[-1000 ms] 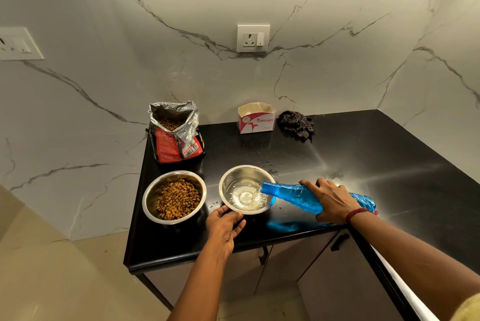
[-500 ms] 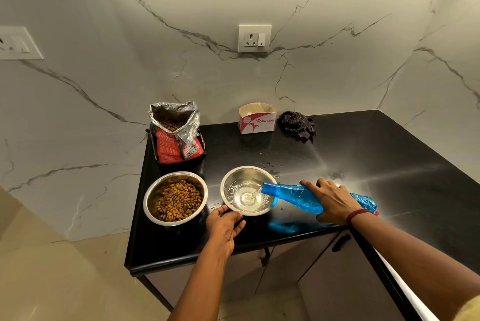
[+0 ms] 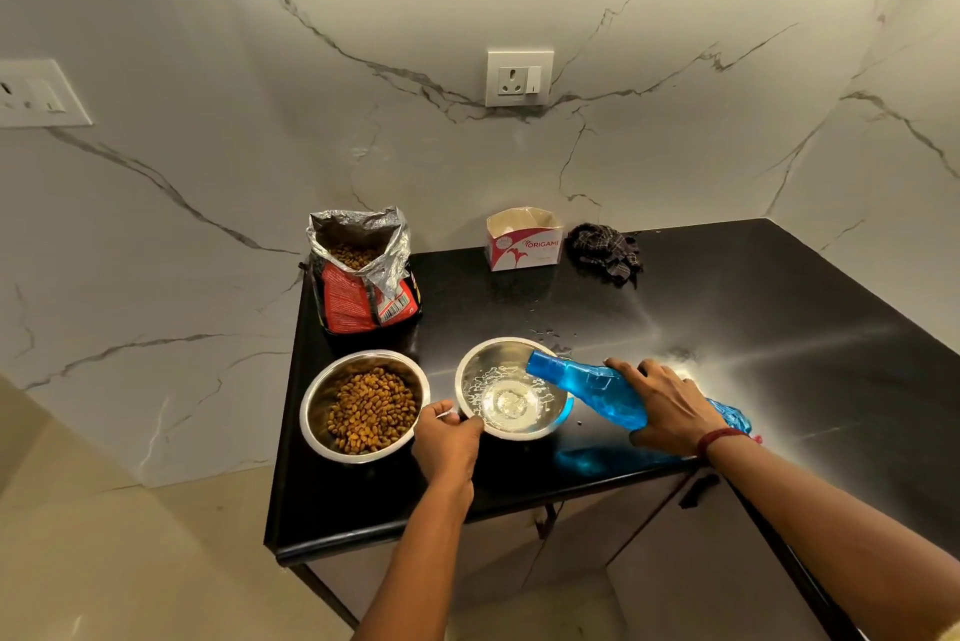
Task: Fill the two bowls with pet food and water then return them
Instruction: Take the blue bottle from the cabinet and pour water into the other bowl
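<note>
On counter (image 3: 727, 308) — right fingers (image 3: 623, 366) grip blue bottle (image 3: 587, 383) | left fingers (image 3: 441, 411) pinch water bowl (image 3: 514, 435) | kibble bag (image 3: 358, 292) behind

Left forearm was extended forward, left hand (image 3: 449, 440) pinched the near rim of the water bowl (image 3: 482, 366). Right hand (image 3: 670, 406) was palm-down, fingers wrapped over the tilted blue bottle (image 3: 587, 388). A red thread (image 3: 719, 439) circled the right wrist.

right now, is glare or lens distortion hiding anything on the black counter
Head view: a bright glare streak washes out the glossy black countertop right of the translucent blue plastic bottle; wide-angle distortion leans the wall corner; the round steel water bowl is sharp.
</note>
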